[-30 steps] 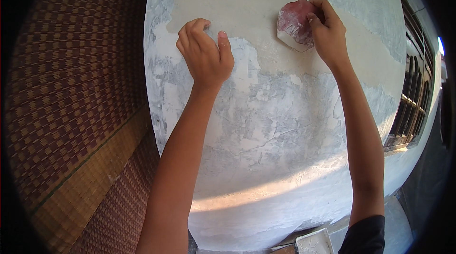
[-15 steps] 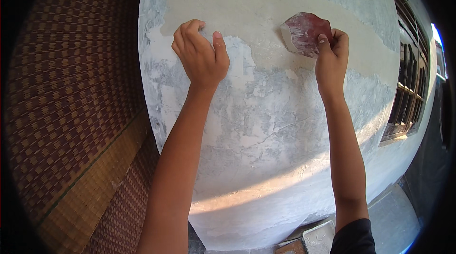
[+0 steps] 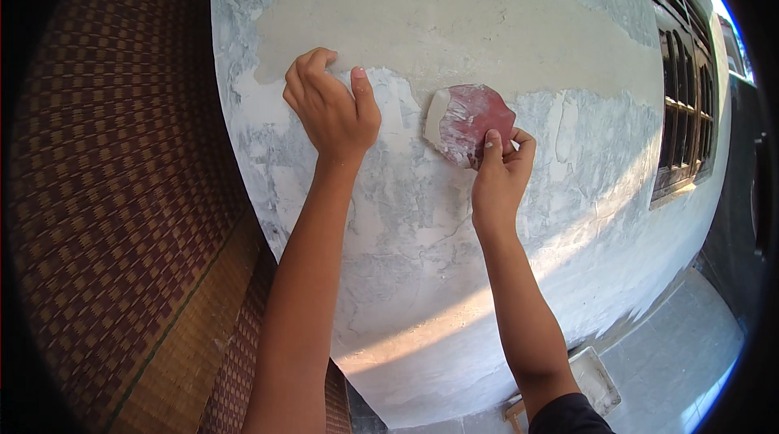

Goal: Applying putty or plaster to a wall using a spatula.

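My right hand [image 3: 503, 178] pinches a dark red putty spreader [image 3: 480, 119] by its lower right edge, thumb on the near face. White paste smears its face, and a thick pale band covers its left edge, which is at the wall surface; firm contact cannot be made out. Above it a broad patch of beige wet putty [image 3: 454, 20] stretches across the grey-white wall [image 3: 398, 272]. My left hand [image 3: 334, 113] is at the lower left border of that patch, fingers loosely curled and thumb apart, with nothing visible in it. Whether its fingertips touch the wall is hidden.
Woven brown-and-tan matting [image 3: 122, 150] hangs along the left side. A dark wooden barred window [image 3: 682, 109] is set in the wall at the right. Low down near my right forearm, a pale, paste-stained tray [image 3: 596, 381] rests by the grey tiled floor [image 3: 682, 337].
My right hand has brought the spreader down and left, from the beige patch to just below its lower border. My left hand keeps about the same pose. The view has shifted slightly.
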Tool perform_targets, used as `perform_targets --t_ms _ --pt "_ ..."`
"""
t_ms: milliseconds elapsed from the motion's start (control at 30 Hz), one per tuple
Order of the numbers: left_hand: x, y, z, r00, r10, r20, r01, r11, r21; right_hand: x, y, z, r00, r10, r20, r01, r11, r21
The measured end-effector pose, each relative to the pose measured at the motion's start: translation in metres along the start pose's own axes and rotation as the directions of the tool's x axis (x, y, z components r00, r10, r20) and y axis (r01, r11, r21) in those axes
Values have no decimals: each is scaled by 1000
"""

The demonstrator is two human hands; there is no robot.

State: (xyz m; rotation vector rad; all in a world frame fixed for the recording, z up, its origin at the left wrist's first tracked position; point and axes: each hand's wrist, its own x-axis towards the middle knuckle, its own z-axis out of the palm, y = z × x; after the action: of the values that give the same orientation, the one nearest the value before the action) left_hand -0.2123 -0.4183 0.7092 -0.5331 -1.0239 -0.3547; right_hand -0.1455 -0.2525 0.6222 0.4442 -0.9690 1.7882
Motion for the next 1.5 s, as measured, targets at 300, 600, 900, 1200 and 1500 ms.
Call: perform_targets --t_ms 300,600,900,1200,1500 --pt "-3 -2 -2 999 24 30 -24 1000 -6 -7 11 -8 970 -11 -243 -20 992 -126" --pt "-3 -4 -2 999 10 49 -10 1000 -12 -1 14 -3 969 4 -247 -78 954 -290" --pt "0 1 -2 998 39 58 -39 999 -2 -1 4 13 993 -99 -71 75 956 -284" --pt "0 -1 -5 998 40 58 -40 999 2 -6 -10 13 975 -189 -118 154 954 -257" --pt "0 1 -2 996 68 49 -70 997 36 -4 9 -24 963 -28 -268 -51 957 -285"
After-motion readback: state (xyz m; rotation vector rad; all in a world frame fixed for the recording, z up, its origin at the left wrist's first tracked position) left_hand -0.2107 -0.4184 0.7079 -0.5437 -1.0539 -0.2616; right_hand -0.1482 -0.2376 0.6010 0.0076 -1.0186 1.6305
